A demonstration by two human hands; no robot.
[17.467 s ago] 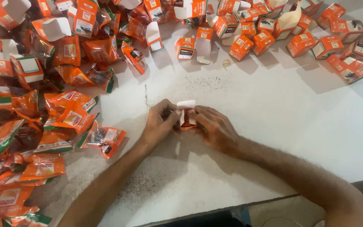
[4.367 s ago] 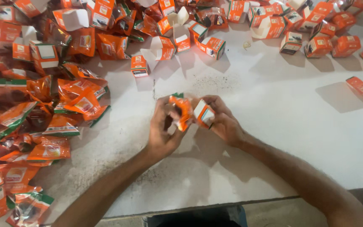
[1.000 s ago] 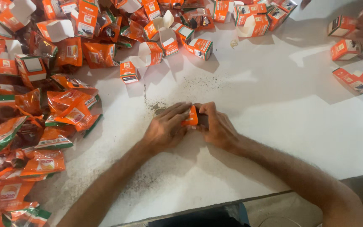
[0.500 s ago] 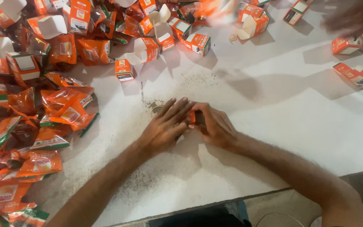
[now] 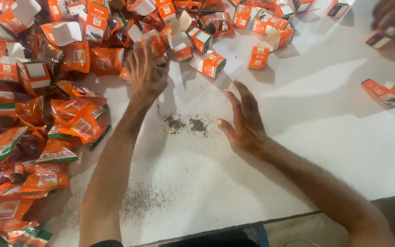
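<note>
My left hand (image 5: 144, 68) reaches up the white table (image 5: 325, 137) into the heap of small orange boxes, fingers spread and blurred. Its fingertips are at a small orange box (image 5: 154, 42), but I see no grip on it. My right hand (image 5: 243, 121) hovers open and empty over the middle of the table, palm turned left. Between the two hands lie a small round ring-like bit (image 5: 173, 126) and a patch of dark powder (image 5: 198, 124).
Orange foil pouches (image 5: 69, 121) are heaped along the left side. Small orange and white boxes (image 5: 211, 61), many with open flaps, spread across the far side. Flattened boxes (image 5: 389, 91) lie at right. Another person's hand (image 5: 392, 13) works at the top right by a box (image 5: 379, 39). More powder (image 5: 144, 201) lies near the front edge.
My hands were closed together on a small orange box at the table's middle. Now they are apart: the left has swung up to the pile, the right has opened, and the box is gone from between them.
</note>
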